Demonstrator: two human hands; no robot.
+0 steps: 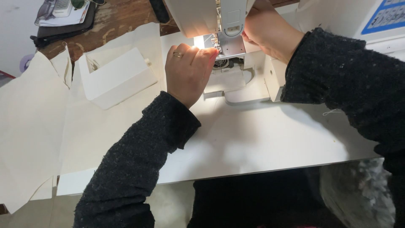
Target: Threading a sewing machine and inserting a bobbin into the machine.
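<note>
Nearest the camera, two black knitted sleeves (139, 164) reach forward over a white extension board (261, 139) that lies on the desk (114, 19). The left hand (190, 71), a ring on one finger, rests palm-down at the needle area of the white sewing machine (202, 14), fingertips curled together just beside the metal needle plate (230, 46) under the machine lamp; whether its grip pinches any thread cannot be told. The right hand (270, 36) sits beyond and to the right, pressed against the machine head, fingers bent inward and partly hidden, so its grip state cannot be told. Left of the hands, a white plastic accessory case (118, 78) lies on cream fabric (29, 126), which spreads over the desk's left side and hangs off the near edge. Farthest off, at the upper left, a dark pouch (63, 27) lies on bare brown wood, with papers on top
</note>
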